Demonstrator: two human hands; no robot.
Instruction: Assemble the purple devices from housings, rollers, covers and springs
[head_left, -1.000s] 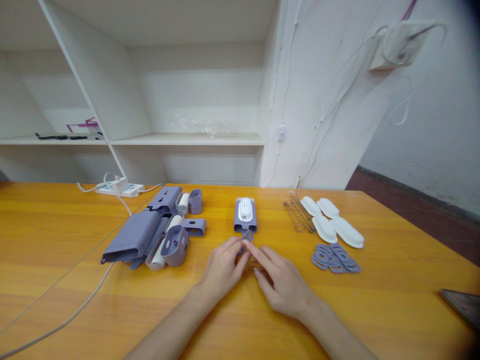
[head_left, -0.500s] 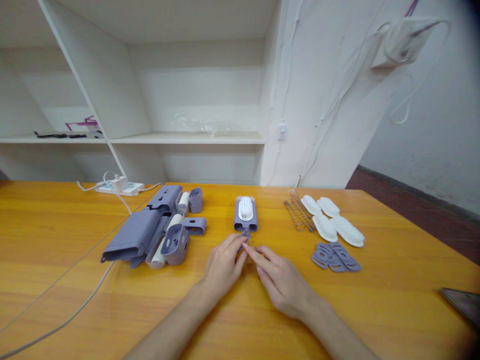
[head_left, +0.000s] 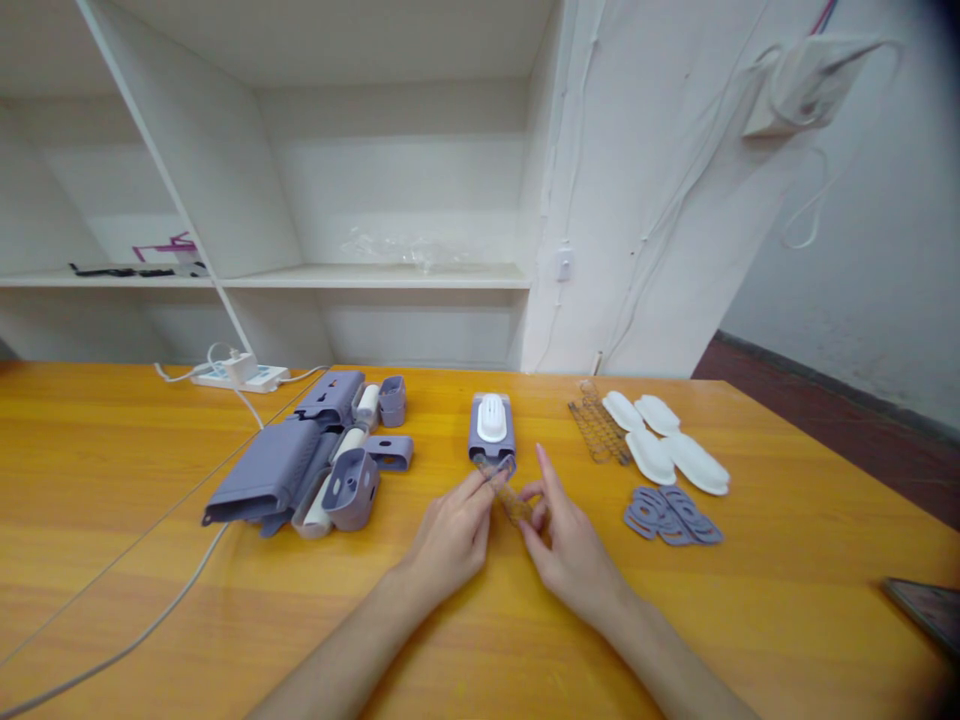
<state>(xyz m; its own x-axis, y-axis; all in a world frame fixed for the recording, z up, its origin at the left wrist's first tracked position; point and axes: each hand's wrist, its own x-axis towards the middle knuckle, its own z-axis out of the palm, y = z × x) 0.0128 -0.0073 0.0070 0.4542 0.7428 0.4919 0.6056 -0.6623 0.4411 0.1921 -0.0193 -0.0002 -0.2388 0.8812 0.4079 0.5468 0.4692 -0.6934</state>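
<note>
Between my hands slants a thin see-through coil that looks like a spring (head_left: 513, 503), blurred in places. My left hand (head_left: 450, 528) is closed with its fingertips on the upper part of the spring. Thumb and a bent finger of my right hand (head_left: 574, 548) pinch its lower right end, while the index finger points up and away. Just beyond the fingertips lies a purple plastic housing (head_left: 475, 440), its open end towards me, with a white ribbed oval piece (head_left: 492, 418) on top. The spring's far end overlaps the housing's mouth; whether it is inside, I cannot tell.
On the left lie several purple housings (head_left: 262, 465), a purple cup-like part (head_left: 352, 488) and white cylinders (head_left: 318, 515). To the right are more springs (head_left: 600, 428), white oval pieces (head_left: 651, 456) and flat purple plates (head_left: 671, 515). A power strip (head_left: 259, 377) and cables sit back left.
My right hand has drawn slightly right, and its index finger has lifted and straightened. More of the spring shows between my hands. My left hand has barely shifted.
</note>
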